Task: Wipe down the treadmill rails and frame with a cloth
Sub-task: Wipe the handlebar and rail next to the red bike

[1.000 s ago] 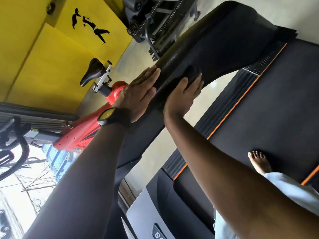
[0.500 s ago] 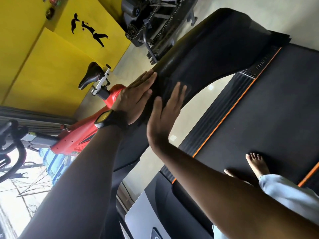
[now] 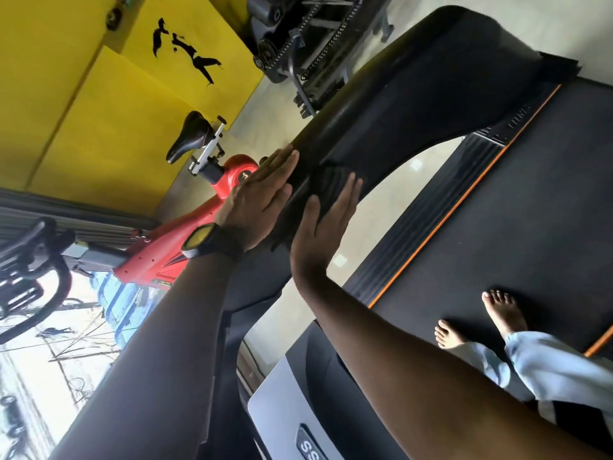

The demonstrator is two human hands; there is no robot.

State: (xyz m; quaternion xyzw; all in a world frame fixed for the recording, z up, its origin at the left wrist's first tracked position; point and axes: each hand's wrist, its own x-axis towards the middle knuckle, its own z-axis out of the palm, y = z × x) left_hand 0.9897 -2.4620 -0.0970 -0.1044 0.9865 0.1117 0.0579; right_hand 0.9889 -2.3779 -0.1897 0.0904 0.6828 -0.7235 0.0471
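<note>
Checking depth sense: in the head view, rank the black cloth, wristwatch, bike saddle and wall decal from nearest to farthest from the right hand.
From the right hand:
1. black cloth, under its fingers
2. wristwatch, on the left wrist
3. bike saddle, farther left
4. wall decal, far upper left

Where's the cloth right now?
Head view, centre: the dark cloth is pressed against the treadmill's black rail under the right hand, whose fingers lie flat, just right of the left hand.

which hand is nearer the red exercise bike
Left. The left hand lies flat on the outer side of the treadmill rail, facing the red bike; the right hand presses the cloth on its inner side, farther away.
</note>
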